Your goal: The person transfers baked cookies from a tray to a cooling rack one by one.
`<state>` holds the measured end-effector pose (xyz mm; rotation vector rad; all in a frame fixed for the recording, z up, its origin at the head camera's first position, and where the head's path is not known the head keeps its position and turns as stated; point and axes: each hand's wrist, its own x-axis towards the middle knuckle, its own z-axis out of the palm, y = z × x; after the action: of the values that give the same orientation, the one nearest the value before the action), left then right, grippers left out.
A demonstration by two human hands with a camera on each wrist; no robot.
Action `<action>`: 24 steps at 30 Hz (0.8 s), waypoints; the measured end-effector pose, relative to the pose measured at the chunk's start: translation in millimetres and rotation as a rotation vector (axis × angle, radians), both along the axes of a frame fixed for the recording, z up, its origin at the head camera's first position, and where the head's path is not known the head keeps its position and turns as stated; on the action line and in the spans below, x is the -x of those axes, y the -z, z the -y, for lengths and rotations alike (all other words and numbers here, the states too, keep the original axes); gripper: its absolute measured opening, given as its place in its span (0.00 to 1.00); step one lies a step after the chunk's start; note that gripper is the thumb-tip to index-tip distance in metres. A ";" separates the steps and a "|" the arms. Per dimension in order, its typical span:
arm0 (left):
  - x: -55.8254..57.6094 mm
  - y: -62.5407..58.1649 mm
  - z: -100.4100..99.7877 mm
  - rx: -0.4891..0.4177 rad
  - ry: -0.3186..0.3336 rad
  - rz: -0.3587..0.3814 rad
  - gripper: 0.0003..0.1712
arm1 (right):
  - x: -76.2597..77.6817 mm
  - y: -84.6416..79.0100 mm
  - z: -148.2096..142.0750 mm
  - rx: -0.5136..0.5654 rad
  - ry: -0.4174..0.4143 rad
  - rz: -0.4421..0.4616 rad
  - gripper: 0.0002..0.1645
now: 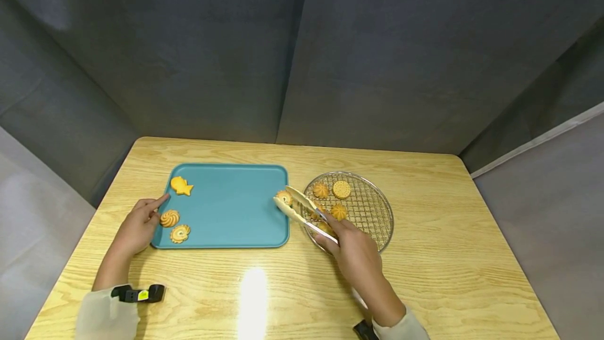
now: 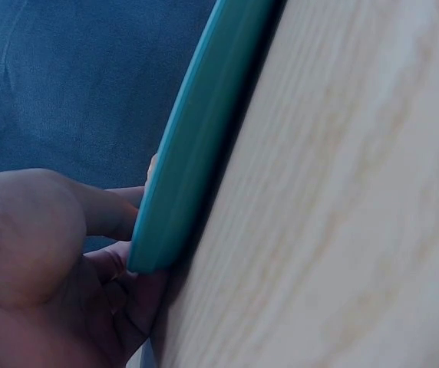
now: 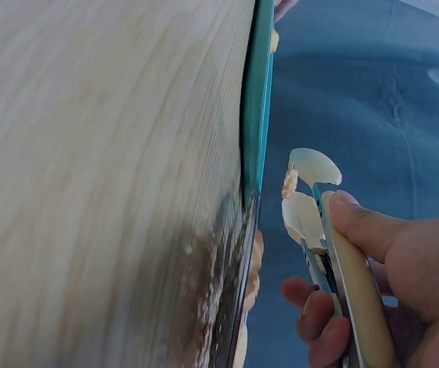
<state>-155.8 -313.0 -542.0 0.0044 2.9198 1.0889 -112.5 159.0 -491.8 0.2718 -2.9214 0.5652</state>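
My right hand [image 1: 356, 253] grips a pair of tongs [image 1: 293, 214] with pale tips. Between those tips is a ring-shaped cookie [image 1: 284, 198], held above the right edge of a blue-green tray [image 1: 231, 209]. In the right wrist view the cookie [image 3: 289, 182] shows at the tongs' [image 3: 361, 299] far end. At the tray's left edge, my left hand [image 1: 137, 229] holds the rim; the left wrist view shows the hand [image 2: 58, 261] around the tray's side [image 2: 181, 169]. Near it on the tray lie a fish-shaped cookie [image 1: 181, 186], a swirl cookie [image 1: 170, 218] and a flower-shaped cookie [image 1: 180, 233].
Right of the tray stands a round wire rack [image 1: 370, 214] bearing several cookies, including a round dotted one [image 1: 342, 189]. The right hand and tongs partly cover it. A wooden table [image 1: 439, 256] carries everything, with grey curtains [image 1: 377, 56] behind.
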 end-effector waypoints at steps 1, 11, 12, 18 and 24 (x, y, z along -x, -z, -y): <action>-0.1 0.2 -0.1 0.000 0.000 -0.003 0.29 | -0.8 -0.3 -2.9 0.006 0.007 0.010 0.36; -0.7 0.0 -0.4 0.002 0.011 -0.024 0.28 | -8.9 -0.8 -32.5 0.001 0.064 0.049 0.37; -0.8 -0.1 -0.3 0.004 0.011 -0.024 0.28 | -9.5 -0.7 -35.4 -0.001 0.069 0.045 0.37; -0.6 0.1 0.1 0.004 0.017 -0.022 0.28 | -12.5 -0.4 -53.1 0.012 0.095 0.014 0.36; -0.7 -0.2 -0.4 -0.005 0.020 -0.018 0.28 | -13.9 1.3 -71.4 0.016 0.118 0.006 0.36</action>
<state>-155.1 -312.7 -541.8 0.0444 2.9264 1.0987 -98.5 230.4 -493.1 0.0958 -2.9129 0.5718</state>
